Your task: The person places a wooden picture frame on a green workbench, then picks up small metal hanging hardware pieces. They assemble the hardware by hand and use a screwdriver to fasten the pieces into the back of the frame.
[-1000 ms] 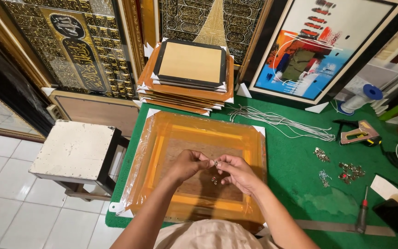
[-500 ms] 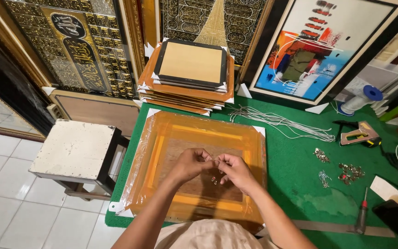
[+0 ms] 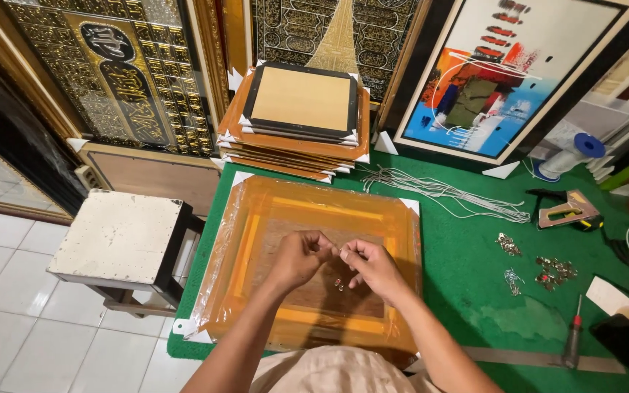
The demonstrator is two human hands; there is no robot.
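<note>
Left hand (image 3: 301, 256) and right hand (image 3: 370, 263) pinched closed, fingertips meeting over wrapped orange frame (image 3: 256, 240); held item too small to identify; small metal hanger (image 3: 338, 284) just below grips.

I'm seeing left hand (image 3: 301, 258) and right hand (image 3: 370, 266) meeting fingertip to fingertip, pinching something too small to tell, hovering over wrapped orange frame (image 3: 256, 240) lying face down on green table (image 3: 467, 262). Small metal piece (image 3: 338, 284) lying on frame back just below hands. Frame stack (image 3: 296, 116) sitting far side. White cords (image 3: 445, 193), metal hooks (image 3: 547, 268), screwdriver (image 3: 573, 342) lying right. White stool (image 3: 121, 236) standing left.
</note>
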